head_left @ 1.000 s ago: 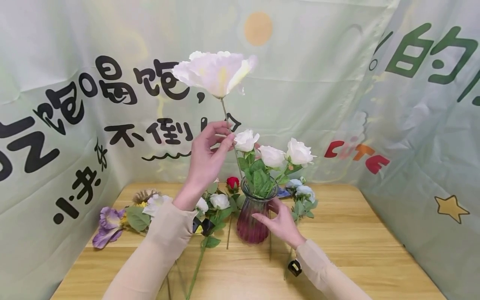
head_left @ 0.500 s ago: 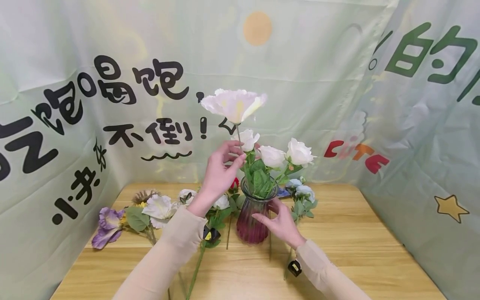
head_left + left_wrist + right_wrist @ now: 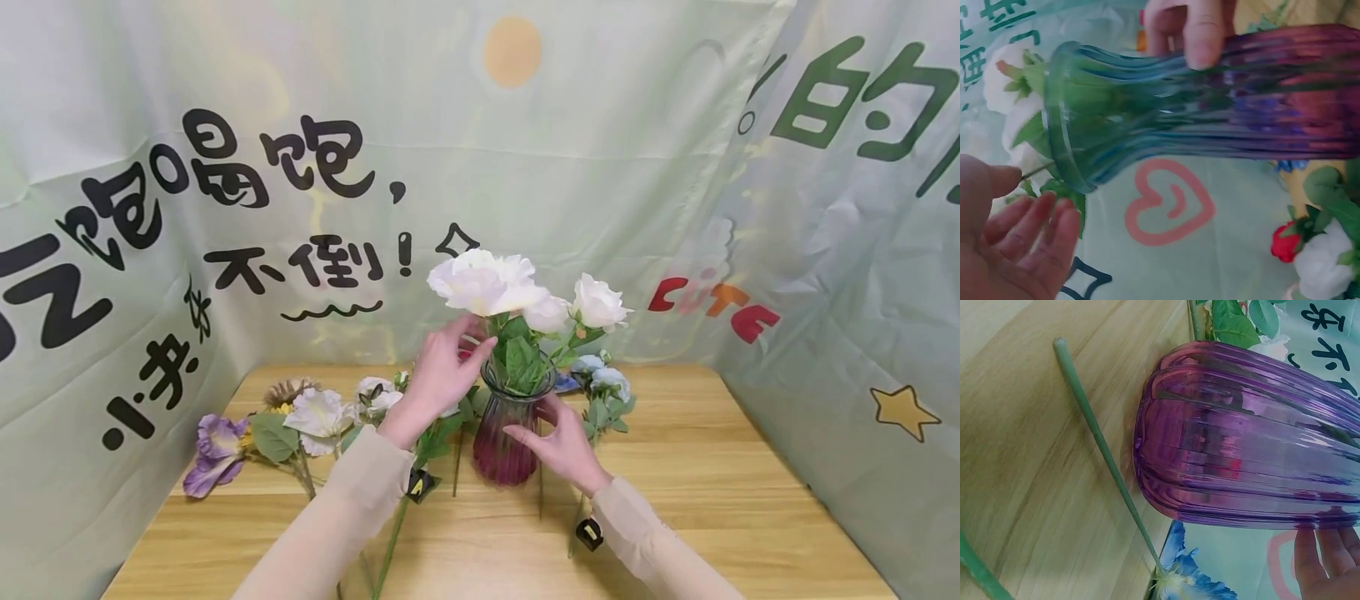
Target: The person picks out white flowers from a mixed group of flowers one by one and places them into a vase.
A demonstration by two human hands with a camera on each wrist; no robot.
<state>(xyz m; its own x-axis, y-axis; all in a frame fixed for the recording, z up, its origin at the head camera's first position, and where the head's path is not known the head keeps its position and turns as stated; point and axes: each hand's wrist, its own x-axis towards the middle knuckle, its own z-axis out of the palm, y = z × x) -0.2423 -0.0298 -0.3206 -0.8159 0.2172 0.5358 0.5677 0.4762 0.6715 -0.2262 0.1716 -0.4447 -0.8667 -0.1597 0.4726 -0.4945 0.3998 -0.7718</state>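
A large pale white artificial flower [image 3: 483,283] stands over the vase's left side. Its thin stem [image 3: 1038,169] enters the vase mouth, pinched between thumb and fingers of my left hand [image 3: 438,375]. White roses [image 3: 600,302] with green leaves fill the ribbed glass vase [image 3: 502,450], which shades from grey-blue at the neck to purple-pink below. My right hand [image 3: 561,450] grips the vase at its right side, thumb in front. In the right wrist view its fingers [image 3: 1310,556] touch the glass. The large flower hides one rose in the head view.
Left on the wooden table [image 3: 712,500] lie a purple flower [image 3: 213,454], a white flower [image 3: 318,417] and other stems. Light blue flowers [image 3: 609,385] lie to the right behind the vase. A black tag [image 3: 589,534] lies near my right sleeve. Printed cloth [image 3: 615,192] surrounds the table.
My left hand has come down and right, lowering the large white flower from high above until its bloom is level with the roses. The right hand and vase have stayed put.
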